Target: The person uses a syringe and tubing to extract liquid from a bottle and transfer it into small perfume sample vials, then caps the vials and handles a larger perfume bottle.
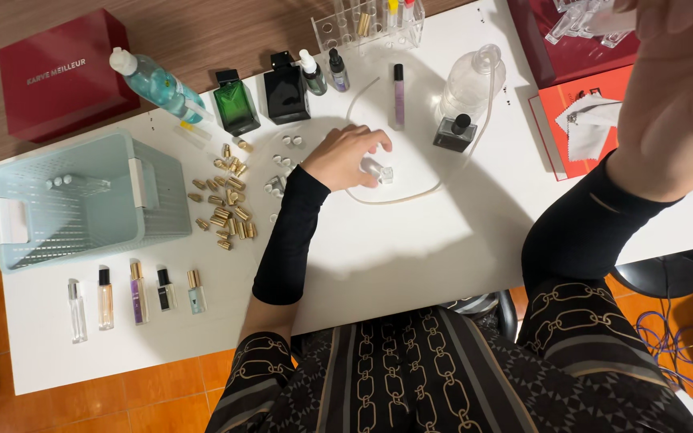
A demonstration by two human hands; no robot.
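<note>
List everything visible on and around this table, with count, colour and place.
basket: one, pale blue, table left
gold caps: a scatter, right of basket
small vials: five, mixed colours, front left row
green bottle: one, table back
black bottle: one, beside green
red box: one, back left
clear tube: one loop, centre
left hand: on a small clear piece
right hand: raised, top right, grip unclear
</note>
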